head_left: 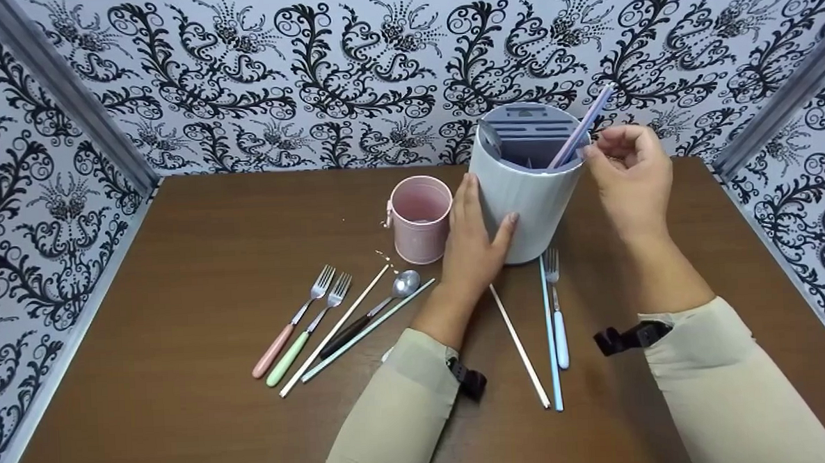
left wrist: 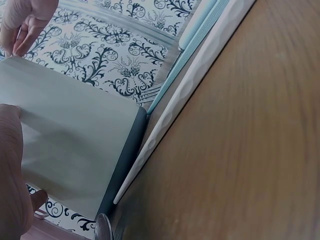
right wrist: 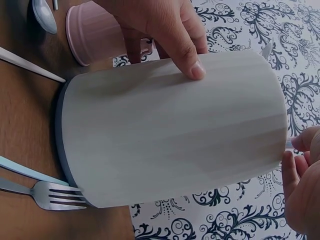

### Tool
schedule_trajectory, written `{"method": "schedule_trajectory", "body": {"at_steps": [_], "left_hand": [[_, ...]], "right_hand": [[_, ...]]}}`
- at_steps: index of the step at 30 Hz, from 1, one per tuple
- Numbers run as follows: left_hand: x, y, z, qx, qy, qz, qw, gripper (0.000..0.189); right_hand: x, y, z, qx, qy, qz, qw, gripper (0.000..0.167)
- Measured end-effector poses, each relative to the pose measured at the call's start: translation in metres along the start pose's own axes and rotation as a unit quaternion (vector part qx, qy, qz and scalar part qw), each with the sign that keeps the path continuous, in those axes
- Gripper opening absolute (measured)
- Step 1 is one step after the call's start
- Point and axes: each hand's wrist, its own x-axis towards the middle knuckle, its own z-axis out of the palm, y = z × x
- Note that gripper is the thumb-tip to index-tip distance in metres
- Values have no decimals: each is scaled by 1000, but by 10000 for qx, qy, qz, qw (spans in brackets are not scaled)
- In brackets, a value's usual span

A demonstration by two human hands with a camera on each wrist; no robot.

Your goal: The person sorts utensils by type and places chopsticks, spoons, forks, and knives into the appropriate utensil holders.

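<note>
A tall pale utensil holder (head_left: 531,205) with a dark base and inner dividers stands on the table. My left hand (head_left: 472,239) holds its side, thumb across the front and fingers round the left. At the right of the rim, my right hand (head_left: 632,180) has thumb and fingertips pinched together on the edge, its other fingers curled. Pink and purple chopsticks (head_left: 592,116) lean out of the holder right beside those fingertips. In the right wrist view, a small lilac bit (right wrist: 290,144) shows between rim and thumb. Close to the left hand stands a pink cup (head_left: 423,241).
Left of the forearm lie a pink-handled fork (head_left: 278,342), a green-handled fork (head_left: 299,348), a black-handled spoon (head_left: 406,283) and two chopsticks. In front of the holder are a white chopstick (head_left: 521,348), a blue chopstick (head_left: 552,350) and a blue-handled fork (head_left: 560,322). Patterned walls (head_left: 273,77) enclose the table.
</note>
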Motion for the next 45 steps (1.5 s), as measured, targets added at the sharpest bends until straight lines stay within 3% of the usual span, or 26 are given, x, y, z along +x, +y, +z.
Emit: {"method": "schedule_trajectory", "body": {"at_steps": [19,26,45], "left_hand": [[-1,2,1,-5,-22,-25,10000,83],[-2,2,2,26,32,-9,10000,82],[0,0,0,31,-28,-50,10000,83]], "right_hand": [[-37,14,-8,1128,165,0,9935,23],[-53,22,-16,954,142,27,9953,23],[-79,50,-29,636,-116,741,9952,24]]}}
